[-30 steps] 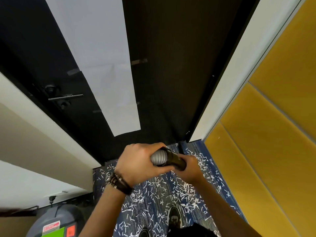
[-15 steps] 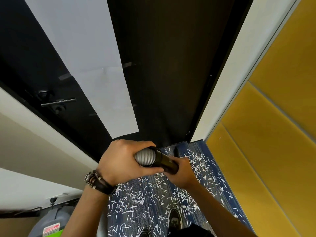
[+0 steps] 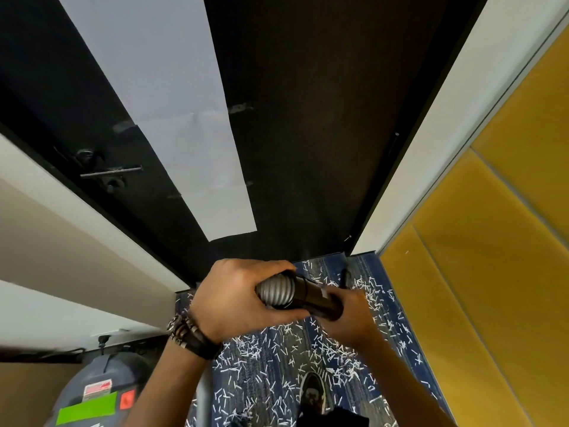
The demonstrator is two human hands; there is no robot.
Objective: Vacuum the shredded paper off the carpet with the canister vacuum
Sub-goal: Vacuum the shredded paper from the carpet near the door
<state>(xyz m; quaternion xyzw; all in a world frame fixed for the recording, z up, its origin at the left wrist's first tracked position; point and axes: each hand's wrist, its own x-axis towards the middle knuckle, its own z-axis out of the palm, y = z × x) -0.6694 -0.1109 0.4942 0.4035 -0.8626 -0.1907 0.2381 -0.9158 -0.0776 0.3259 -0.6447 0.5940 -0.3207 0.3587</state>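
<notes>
White shredded paper lies scattered over the blue patterned carpet below me. My left hand grips the grey ribbed vacuum hose where it meets the black wand handle. My right hand grips the lower end of that black handle. The rest of the wand and the nozzle are hidden beneath my hands. The grey canister vacuum, with a green tape strip on it, stands at the lower left.
A black door with a white paper panel and a lever handle faces me. Yellow wall panels close the right side, a white wall the left. My shoe stands on the carpet.
The view has swung a little left and back right; the canister shows more at the lower left. Both hands keep the same hold on the hose and handle.
</notes>
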